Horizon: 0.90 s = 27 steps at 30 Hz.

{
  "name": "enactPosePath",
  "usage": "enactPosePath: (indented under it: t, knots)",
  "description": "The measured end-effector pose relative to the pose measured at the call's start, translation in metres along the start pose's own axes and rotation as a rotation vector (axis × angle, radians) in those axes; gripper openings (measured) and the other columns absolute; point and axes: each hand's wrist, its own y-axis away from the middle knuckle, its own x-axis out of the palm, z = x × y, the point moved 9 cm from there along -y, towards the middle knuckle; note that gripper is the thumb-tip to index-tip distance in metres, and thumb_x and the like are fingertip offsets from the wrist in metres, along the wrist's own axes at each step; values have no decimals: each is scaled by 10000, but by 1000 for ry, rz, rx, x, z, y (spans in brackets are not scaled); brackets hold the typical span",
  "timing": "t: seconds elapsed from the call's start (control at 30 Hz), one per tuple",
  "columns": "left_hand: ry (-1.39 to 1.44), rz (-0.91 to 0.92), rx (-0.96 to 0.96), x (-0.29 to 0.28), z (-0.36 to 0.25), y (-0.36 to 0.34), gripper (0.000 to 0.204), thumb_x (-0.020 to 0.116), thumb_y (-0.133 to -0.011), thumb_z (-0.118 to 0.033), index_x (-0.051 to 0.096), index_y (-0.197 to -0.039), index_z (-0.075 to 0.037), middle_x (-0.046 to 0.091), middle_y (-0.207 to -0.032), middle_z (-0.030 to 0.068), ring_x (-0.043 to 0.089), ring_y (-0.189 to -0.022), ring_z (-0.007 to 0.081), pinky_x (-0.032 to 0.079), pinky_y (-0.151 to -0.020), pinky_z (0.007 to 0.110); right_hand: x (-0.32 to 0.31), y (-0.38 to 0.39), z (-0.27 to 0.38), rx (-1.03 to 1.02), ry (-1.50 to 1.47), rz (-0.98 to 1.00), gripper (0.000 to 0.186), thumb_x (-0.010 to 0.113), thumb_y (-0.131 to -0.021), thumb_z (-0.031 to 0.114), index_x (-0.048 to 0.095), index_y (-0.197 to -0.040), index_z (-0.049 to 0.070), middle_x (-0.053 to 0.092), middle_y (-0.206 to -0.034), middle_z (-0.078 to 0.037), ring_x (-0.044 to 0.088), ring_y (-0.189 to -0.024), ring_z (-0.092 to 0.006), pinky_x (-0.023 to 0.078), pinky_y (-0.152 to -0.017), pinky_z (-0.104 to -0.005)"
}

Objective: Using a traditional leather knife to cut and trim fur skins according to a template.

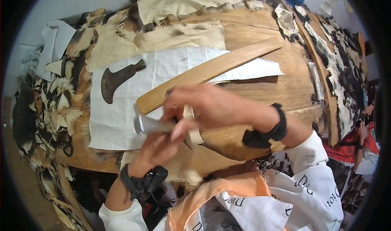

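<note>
My two hands meet above the near edge of a wooden table. My left hand (159, 146) is closed round a shiny grey metal object (149, 124), which is blurred, so I cannot make out its kind. Over it, my right hand (197, 102) has its fingers curled on a pale hide strip (195, 134) that hangs down. A larger pale hide piece (183, 165) lies below, over the table edge. Just beyond my right hand a wooden board (211, 72) lies slantwise on a white woven sheet (118, 125). A dark crescent-shaped blade with a short tang (117, 79) rests on that sheet.
Pale hides (179, 37) spread across the far side of the wooden table (285, 84). Hide scraps (59, 102) pile up at the left. On the right, a long wooden batten (328, 96) runs beside black-and-white hides (344, 88). Another person's arm (361, 139) shows at the far right.
</note>
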Motion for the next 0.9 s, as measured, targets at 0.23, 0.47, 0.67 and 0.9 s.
enactPosePath:
  t: [0.23,0.47,0.67,0.9]
  knots:
    - [18,77,79,-38,-5,-7,227,418,-876,-265,465,-895,-44,415,-769,17,397,-709,107,357,-662,260,-69,42,-102,284,884,17,505,669,-749,225,517,-1230,221,557,-1076,-92,507,-1031,-255,436,-857,-419]
    - [20,270,63,-26,4,-30,221,418,-886,-259,465,-896,-43,420,-785,12,397,-733,98,362,-683,251,-120,61,-111,386,1000,-306,306,609,-768,94,588,-1072,123,568,-880,-116,557,-848,-276,474,-741,-384]
    - [33,325,160,-23,2,-51,238,421,-894,-268,477,-899,-37,434,-785,17,410,-742,101,367,-681,253,-72,57,-76,359,485,-645,93,599,-722,35,601,-814,24,595,-784,-125,600,-720,-258,493,-654,-347]
    - [69,382,197,-13,7,-62,215,418,-878,-303,471,-899,-95,336,-734,-54,299,-656,45,265,-585,210,-7,47,-81,530,509,-630,108,624,-726,124,621,-778,30,564,-753,-126,575,-707,-296,470,-645,-373]
